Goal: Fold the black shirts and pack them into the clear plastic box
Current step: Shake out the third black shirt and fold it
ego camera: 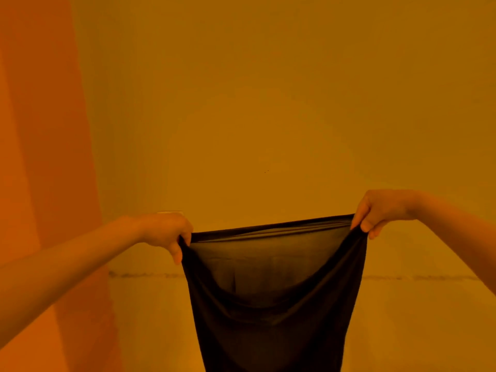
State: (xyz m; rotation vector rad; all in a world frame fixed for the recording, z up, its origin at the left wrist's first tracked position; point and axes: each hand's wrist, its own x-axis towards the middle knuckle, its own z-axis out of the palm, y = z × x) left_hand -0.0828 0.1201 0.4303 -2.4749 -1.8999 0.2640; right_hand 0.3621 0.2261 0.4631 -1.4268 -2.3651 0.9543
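Observation:
A black shirt (pixel 271 304) hangs in the air in front of me, stretched between both hands. My left hand (pixel 167 232) pinches its upper left corner with curled fingers. My right hand (pixel 375 210) pinches the upper right corner, a little higher. The top edge is pulled taut between them and the near layer sags in a deep curve. The cloth runs down out of the frame at the bottom. The clear plastic box is not in view.
A plain wall (pixel 268 103) under orange light fills the view. A darker orange panel (pixel 40 130) runs down the left side. A faint dark horizontal line (pixel 429 277) crosses the wall low down.

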